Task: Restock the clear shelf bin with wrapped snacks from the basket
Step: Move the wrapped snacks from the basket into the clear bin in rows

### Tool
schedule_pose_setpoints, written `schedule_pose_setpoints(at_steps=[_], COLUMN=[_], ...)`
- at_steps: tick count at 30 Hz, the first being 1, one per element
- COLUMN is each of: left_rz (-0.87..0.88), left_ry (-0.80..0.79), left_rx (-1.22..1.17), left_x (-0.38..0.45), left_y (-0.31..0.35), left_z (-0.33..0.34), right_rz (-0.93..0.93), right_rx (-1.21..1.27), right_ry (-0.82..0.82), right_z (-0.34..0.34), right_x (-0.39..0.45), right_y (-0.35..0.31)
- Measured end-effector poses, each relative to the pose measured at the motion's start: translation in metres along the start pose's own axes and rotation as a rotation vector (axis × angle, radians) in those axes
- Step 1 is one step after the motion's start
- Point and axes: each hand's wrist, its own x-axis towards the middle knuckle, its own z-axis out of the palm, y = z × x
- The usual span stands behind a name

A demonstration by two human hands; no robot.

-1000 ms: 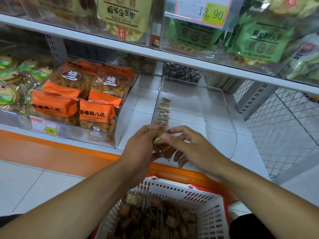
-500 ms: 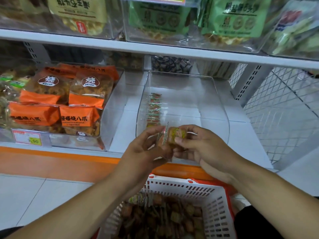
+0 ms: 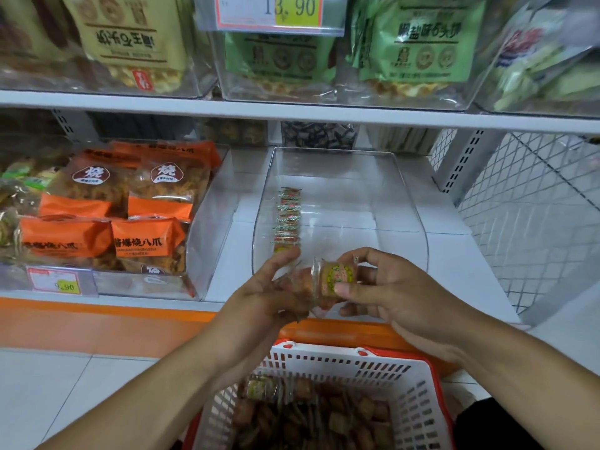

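Two hands meeting just in front of the clear bin's (image 3: 406, 203) near wall, above the basket (image 3: 383, 371). Right hand (image 3: 396, 293) pinching one wrapped snack (image 3: 336, 279) between thumb and fingers, label with a green and yellow ring facing the camera. Left hand (image 3: 269, 287) curled round a small bunch of further wrapped snacks (image 3: 300, 287), clear wrappers showing between the fingers, forefinger stretched up toward the bin. Both bunches touching or nearly so; cannot tell which.

Inside the bin, one row of snacks (image 3: 288, 219) standing on edge along the left wall, running from about the middle toward the front. Nearest end of that row just beyond the left forefinger.

Below, white slotted basket with a red rim, filled with many more brown wrapped snacks (image 3: 324, 420), one green-labelled piece lying at the top left of the heap.

Left of the bin, another clear box holding orange snack bags (image 3: 107, 222), with a price tag (image 3: 60, 282) reading 9.90 on its front. On the upper shelf (image 3: 292, 112), clear boxes of green bags (image 3: 418, 43) and a tan bag (image 3: 130, 37), plus a price tag reading 13.90 (image 3: 279, 9). White wire mesh (image 3: 535, 216) to the right of the shelf. Orange strip (image 3: 97, 323) along the shelf base, pale floor tiles (image 3: 65, 391) beneath.
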Motion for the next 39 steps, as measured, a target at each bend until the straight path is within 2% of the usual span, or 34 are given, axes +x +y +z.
schedule_pose_setpoints(at_steps=[3,6,8,12,14,17,21,23,26,31,34,35,37,39], left_rz=[-0.097,-0.259,-0.298,-0.261,-0.250,-0.257,-0.301,-0.271,-0.237,-0.311,-0.194,-0.138,-0.019,0.102], left_ry=[-0.081,-0.218,-0.257,-0.243,-0.263,-0.234,-0.243,-0.186,-0.109,-0.183,-0.097,-0.044,0.061,0.147], left_rx=[0.046,0.013,0.000,0.047,0.090,0.275,0.350,0.298,0.068,-0.334,-0.307,-0.268,-0.172,0.014], left_x=[-0.002,-0.005,-0.006,-0.008,-0.010,-0.012,-0.015,-0.014,-0.011,-0.007,-0.005,-0.003,-0.002,-0.004], left_y=[0.005,0.010,0.012,0.016,0.015,0.009,0.007,0.007,0.009,0.023,0.023,0.021,0.018,0.018], left_z=[-0.002,-0.003,-0.003,0.001,0.002,-0.003,-0.004,-0.001,0.001,-0.004,-0.004,-0.004,-0.004,-0.004], right_rz=[-0.082,-0.245,-0.304,-0.173,-0.144,-0.101,-0.032,-0.109,-0.275,-0.684,-0.800,-0.779,-0.672,-0.539], right_rx=[-0.216,-0.427,-0.532,-0.401,-0.453,-0.594,-0.550,-0.587,-0.619,-0.946,-1.151,-1.113,-0.885,-0.683], right_ry=[-0.007,0.013,-0.013,-0.150,-0.137,-0.068,-0.199,-0.153,-0.028,0.043,0.000,-0.002,-0.001,0.025], right_z=[0.002,0.006,0.008,0.011,0.012,0.013,0.016,0.017,0.019,0.024,0.024,0.025,0.024,0.021], right_x=[-0.003,-0.006,-0.008,-0.010,-0.009,-0.010,-0.015,-0.015,-0.016,-0.018,-0.014,-0.014,-0.015,-0.013], right_y=[-0.003,-0.008,-0.009,-0.011,-0.008,-0.005,-0.008,-0.008,-0.004,0.002,0.007,0.008,0.006,0.003])
